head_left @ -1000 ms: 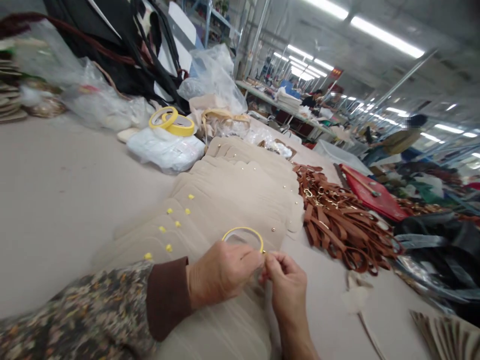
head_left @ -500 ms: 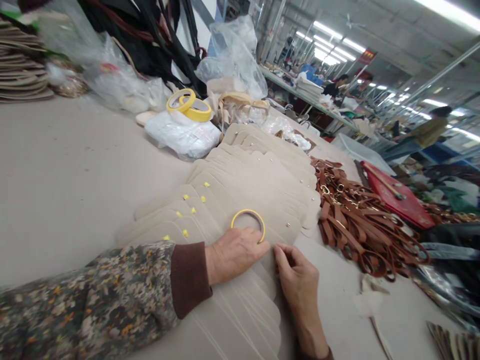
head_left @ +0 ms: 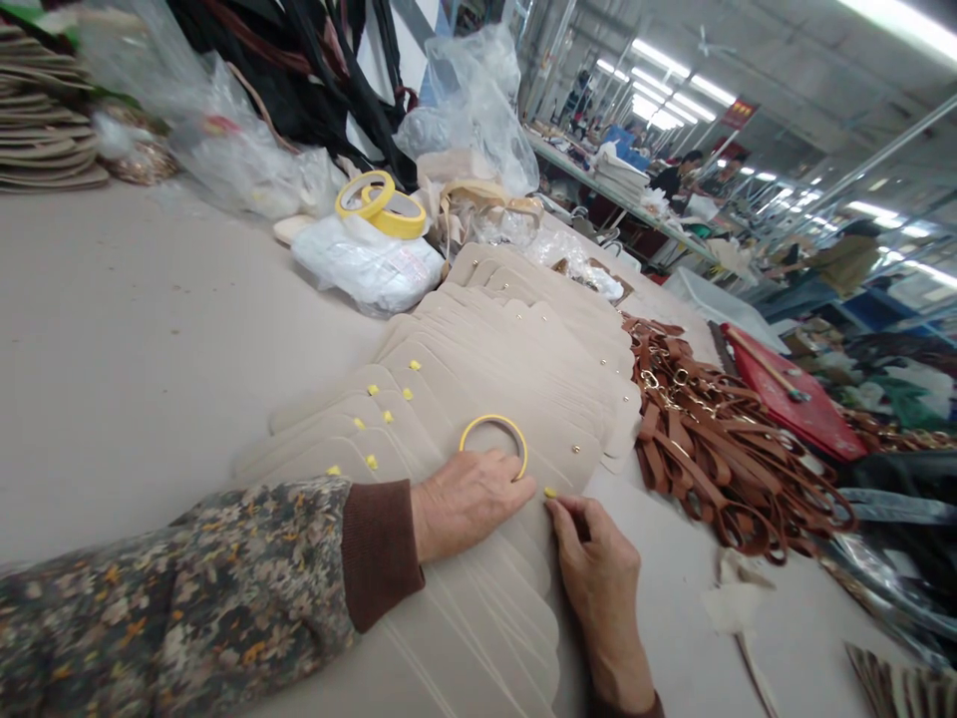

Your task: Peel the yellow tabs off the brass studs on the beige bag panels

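Overlapping beige leather-like panels (head_left: 493,349) lie fanned across the table, some with small metal studs and several with little yellow tape pieces (head_left: 372,390) stuck on. My left hand (head_left: 471,504) rests on the panels, its fingers closed on a thin roll of yellow tape (head_left: 493,419) that stands out beyond the knuckles. At the panels' right edge, my right hand (head_left: 596,553) is in a pinch, with a small yellow tape bit (head_left: 550,493) showing at the fingertips. A short gap separates the two hands.
Two more yellow tape rolls (head_left: 400,217) sit on a white plastic bag (head_left: 366,264) at the back. Brown straps with metal clasps (head_left: 695,429) are heaped on the right, near a red board (head_left: 793,389). A stack of beige pieces (head_left: 45,120) stands at far left.
My right hand has shifted slightly down, and a yellow tape bit now shows at its fingertips. My left hand and the tape roll have hardly moved.
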`<state>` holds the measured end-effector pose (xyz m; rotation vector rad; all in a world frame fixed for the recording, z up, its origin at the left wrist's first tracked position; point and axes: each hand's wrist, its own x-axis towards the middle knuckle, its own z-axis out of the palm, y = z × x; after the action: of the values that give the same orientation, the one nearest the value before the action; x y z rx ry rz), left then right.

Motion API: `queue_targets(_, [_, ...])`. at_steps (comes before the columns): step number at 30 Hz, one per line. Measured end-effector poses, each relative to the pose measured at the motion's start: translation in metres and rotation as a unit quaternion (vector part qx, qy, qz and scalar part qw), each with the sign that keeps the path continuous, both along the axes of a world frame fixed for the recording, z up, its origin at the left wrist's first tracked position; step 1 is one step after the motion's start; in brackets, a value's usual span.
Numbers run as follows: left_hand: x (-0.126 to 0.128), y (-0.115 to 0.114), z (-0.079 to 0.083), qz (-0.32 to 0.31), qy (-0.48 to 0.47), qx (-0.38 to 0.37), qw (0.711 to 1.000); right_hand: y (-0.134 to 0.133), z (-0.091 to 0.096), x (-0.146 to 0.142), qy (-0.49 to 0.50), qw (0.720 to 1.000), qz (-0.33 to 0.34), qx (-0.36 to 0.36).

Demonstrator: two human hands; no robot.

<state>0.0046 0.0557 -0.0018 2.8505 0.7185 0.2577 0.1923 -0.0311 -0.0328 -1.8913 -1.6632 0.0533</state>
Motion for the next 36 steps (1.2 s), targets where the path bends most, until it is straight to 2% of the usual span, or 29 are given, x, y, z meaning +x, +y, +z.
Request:
queue_targets(5, [0.001, -0.001, 0.000, -0.010, 0.006, 0.009, 1.000, 0.004, -0.005, -0.005, -0.038, 0.998, 0.017, 0.038])
queue_targets(8, [0.000, -0.001, 0.003, -0.024, -0.007, 0.031, 0.999, 0.010, -0.003, -0.008, -0.063, 0.998, 0.010, 0.030])
queue_targets(11, [-0.003, 0.000, 0.006, -0.035, -0.043, 0.055, 0.997, 0.009, 0.003, -0.009, -0.068, 0.997, 0.022, -0.014])
queue_targets(16, [-0.008, 0.005, 0.009, -0.040, -0.092, 0.058, 0.993, -0.001, 0.017, -0.006, 0.020, 0.985, 0.113, -0.130])
queue_targets(18, [-0.009, 0.006, 0.008, -0.041, -0.109, 0.047, 0.992, -0.004, 0.020, -0.005, 0.049, 0.978, 0.117, -0.167])
queue_targets(20, [-0.010, 0.006, 0.006, -0.045, -0.135, 0.035, 0.989, -0.005, 0.021, -0.006, 0.070, 0.978, 0.098, -0.173])
queue_targets(22, [-0.009, 0.005, 0.003, -0.052, -0.169, 0.027, 0.984, -0.005, 0.020, -0.009, 0.098, 0.982, 0.079, -0.139])
queue_targets(25, [-0.009, 0.004, -0.003, -0.061, -0.201, 0.026, 0.977, -0.005, 0.020, -0.016, 0.138, 0.988, 0.066, -0.033])
queue_targets(28, [-0.008, 0.002, -0.008, -0.058, -0.193, 0.026, 0.979, -0.004, 0.023, -0.021, 0.123, 0.987, 0.082, 0.064])
queue_targets(32, [-0.007, 0.001, -0.008, -0.063, -0.165, 0.022, 0.984, -0.001, 0.025, -0.025, 0.073, 0.983, 0.137, 0.099])
queue_targets(36, [-0.007, -0.002, -0.005, -0.074, -0.181, -0.005, 0.981, 0.001, 0.024, -0.031, 0.041, 0.983, 0.137, 0.111])
